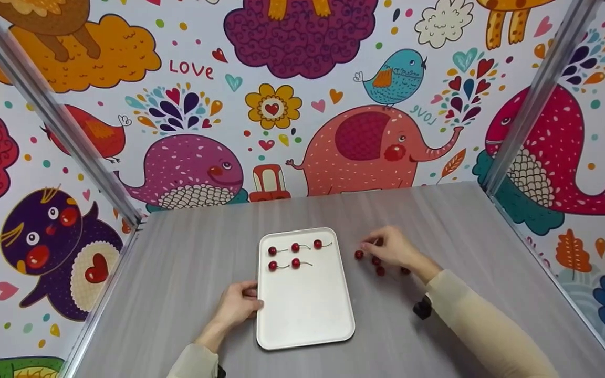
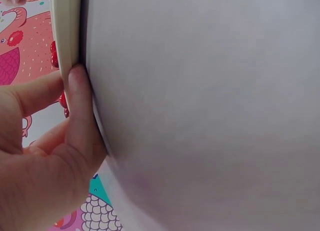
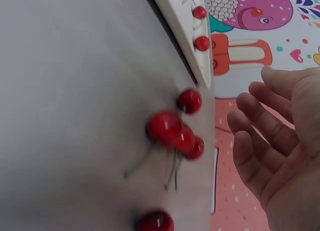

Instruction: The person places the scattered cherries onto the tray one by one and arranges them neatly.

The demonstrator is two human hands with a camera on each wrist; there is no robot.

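A white rectangular tray [image 1: 305, 310] lies on the table. My left hand [image 1: 237, 304] holds its left edge; in the left wrist view, fingers [image 2: 77, 91] lie on either side of the rim. Red cherries with stems sit on the tray's far half: three in the back row, including a middle cherry [image 1: 295, 247], and two in front, one being the left cherry [image 1: 272, 266]. My right hand [image 1: 394, 247] hovers over several loose cherries [image 3: 165, 127] right of the tray. Its fingers are loosely curved with nothing between them. One loose cherry [image 1: 359, 254] lies just left of its fingertips.
The grey wood-grain table [image 1: 187, 262] meets a wall printed with cartoon animals [image 1: 360, 152] at the back. Metal posts [image 1: 533, 105] stand at both rear corners. A dark strap piece [image 1: 422, 307] shows at the right wrist.
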